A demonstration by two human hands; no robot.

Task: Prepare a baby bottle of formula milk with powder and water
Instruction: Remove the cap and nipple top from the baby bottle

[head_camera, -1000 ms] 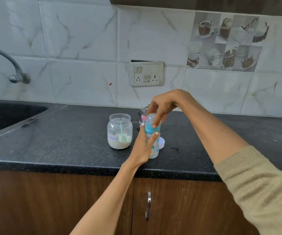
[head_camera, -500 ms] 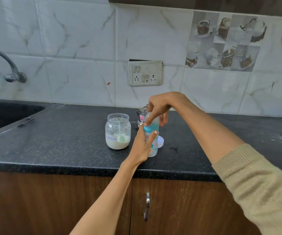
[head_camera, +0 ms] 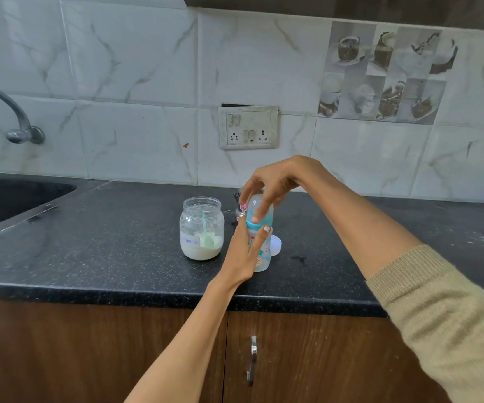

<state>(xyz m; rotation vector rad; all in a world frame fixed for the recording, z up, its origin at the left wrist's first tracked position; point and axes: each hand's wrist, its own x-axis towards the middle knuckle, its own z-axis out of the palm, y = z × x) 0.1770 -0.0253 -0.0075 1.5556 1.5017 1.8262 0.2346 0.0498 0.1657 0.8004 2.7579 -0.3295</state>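
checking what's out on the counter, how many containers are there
3: an open formula jar left of the hands, the baby bottle held by both hands, and a small steel vessel mostly hidden behind the bottle. Others may be hidden.

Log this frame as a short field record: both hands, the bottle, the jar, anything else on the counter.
left hand: wrapped around the baby bottle's body
right hand: fingers on the bottle's clear cap and teal collar
baby bottle: upright on the black countertop, cap on
formula jar: open, left of bottle, white powder and a green scoop inside
white lid: flat, behind the bottle
metal item: behind bottle, mostly hidden
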